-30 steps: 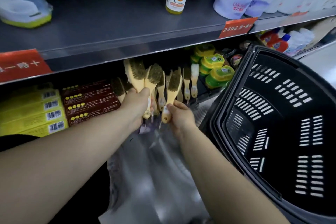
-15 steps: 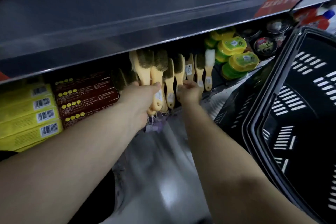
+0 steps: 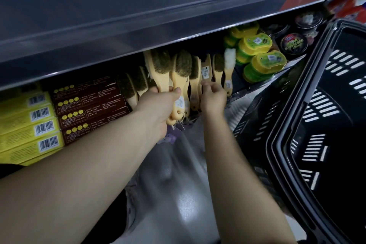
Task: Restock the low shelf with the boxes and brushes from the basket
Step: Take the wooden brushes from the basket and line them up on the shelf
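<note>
The left hand (image 3: 158, 109) curls tight round the smooth, pale wooden handles of two brushes (image 3: 179, 77), whose coarse olive bristles point far in under the grey metal upper shelf (image 3: 138, 16). They lean at the left of a brush row (image 3: 217, 69), between flat brown boxes (image 3: 89, 109) and oval green tins (image 3: 263, 61). The right hand (image 3: 213, 99) bends loose fingers at a labelled handle, its grip unclear, and the black slotted plastic basket (image 3: 277, 144) sits near right.
</note>
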A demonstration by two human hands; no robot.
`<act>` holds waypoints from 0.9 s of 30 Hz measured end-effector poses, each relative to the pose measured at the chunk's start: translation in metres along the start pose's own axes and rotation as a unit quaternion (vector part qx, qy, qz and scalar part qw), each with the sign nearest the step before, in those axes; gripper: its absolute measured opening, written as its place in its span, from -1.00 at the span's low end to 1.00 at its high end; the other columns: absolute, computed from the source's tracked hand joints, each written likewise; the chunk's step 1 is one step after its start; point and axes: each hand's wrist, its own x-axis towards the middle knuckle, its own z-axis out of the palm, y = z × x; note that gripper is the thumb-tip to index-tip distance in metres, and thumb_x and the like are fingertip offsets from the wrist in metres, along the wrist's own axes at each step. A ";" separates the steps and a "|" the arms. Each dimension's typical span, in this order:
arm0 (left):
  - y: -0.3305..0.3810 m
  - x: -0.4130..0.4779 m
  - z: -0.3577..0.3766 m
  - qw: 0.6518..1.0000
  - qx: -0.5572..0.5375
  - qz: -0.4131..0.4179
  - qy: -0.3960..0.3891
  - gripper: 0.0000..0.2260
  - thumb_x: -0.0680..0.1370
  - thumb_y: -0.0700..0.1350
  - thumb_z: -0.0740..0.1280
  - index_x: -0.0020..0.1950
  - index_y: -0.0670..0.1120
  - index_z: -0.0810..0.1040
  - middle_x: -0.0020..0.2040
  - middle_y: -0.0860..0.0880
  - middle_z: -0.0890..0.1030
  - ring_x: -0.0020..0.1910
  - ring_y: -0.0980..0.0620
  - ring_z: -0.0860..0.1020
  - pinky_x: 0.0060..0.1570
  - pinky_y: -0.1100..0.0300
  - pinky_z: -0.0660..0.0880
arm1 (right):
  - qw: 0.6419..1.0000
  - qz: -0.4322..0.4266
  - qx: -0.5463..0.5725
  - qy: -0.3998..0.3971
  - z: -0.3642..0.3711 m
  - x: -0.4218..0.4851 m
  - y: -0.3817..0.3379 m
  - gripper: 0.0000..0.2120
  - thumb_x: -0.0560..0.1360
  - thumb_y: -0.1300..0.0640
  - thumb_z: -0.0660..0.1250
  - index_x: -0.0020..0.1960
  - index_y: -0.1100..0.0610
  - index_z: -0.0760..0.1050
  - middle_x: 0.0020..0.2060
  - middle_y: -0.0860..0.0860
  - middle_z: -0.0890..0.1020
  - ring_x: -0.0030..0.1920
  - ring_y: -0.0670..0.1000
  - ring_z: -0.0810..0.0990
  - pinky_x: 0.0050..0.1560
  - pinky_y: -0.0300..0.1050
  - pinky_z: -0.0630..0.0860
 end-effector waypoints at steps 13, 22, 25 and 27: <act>-0.008 0.001 0.002 0.999 0.039 0.030 0.001 -0.82 0.57 -0.12 0.29 0.17 -0.01 0.46 -0.01 -0.06 0.59 -0.09 -0.06 0.57 -0.22 0.07 0.49 | 0.940 0.052 0.050 -0.334 -0.024 -0.024 -0.036 -0.88 0.51 0.28 0.29 -0.17 0.14 0.56 -0.31 0.00 0.65 -0.27 -0.03 0.61 -0.21 -0.15 0.54; -0.007 0.008 0.003 0.997 0.075 0.029 0.022 -0.67 0.62 0.00 0.15 0.38 0.01 0.36 0.25 -0.07 0.49 0.16 -0.09 0.47 -0.02 0.10 0.44 | 0.992 0.023 -0.127 0.001 -0.008 0.051 0.001 -0.72 0.58 0.19 0.20 0.26 0.23 0.47 0.26 0.16 0.50 0.21 0.13 0.50 0.05 -0.21 0.38; -0.005 0.007 0.004 0.998 0.056 0.014 0.014 -0.71 0.62 -0.03 0.13 0.30 -0.06 0.44 0.22 -0.12 0.51 0.10 -0.13 0.52 -0.07 0.08 0.46 | 0.990 0.006 -0.141 0.019 0.003 0.059 0.012 -0.73 0.55 0.19 0.26 0.21 0.23 0.52 -0.06 0.02 0.60 0.16 0.09 0.53 -0.03 -0.34 0.34; -0.004 0.007 0.004 0.998 0.059 0.010 0.009 -0.72 0.61 -0.06 0.16 0.29 -0.06 0.45 0.22 -0.15 0.52 0.16 -0.18 0.51 0.05 -0.01 0.47 | 0.990 0.004 -0.137 0.034 0.007 0.060 0.016 -0.74 0.53 0.19 0.29 0.19 0.23 0.55 -0.25 -0.17 0.45 0.13 0.10 0.55 -0.04 -0.37 0.29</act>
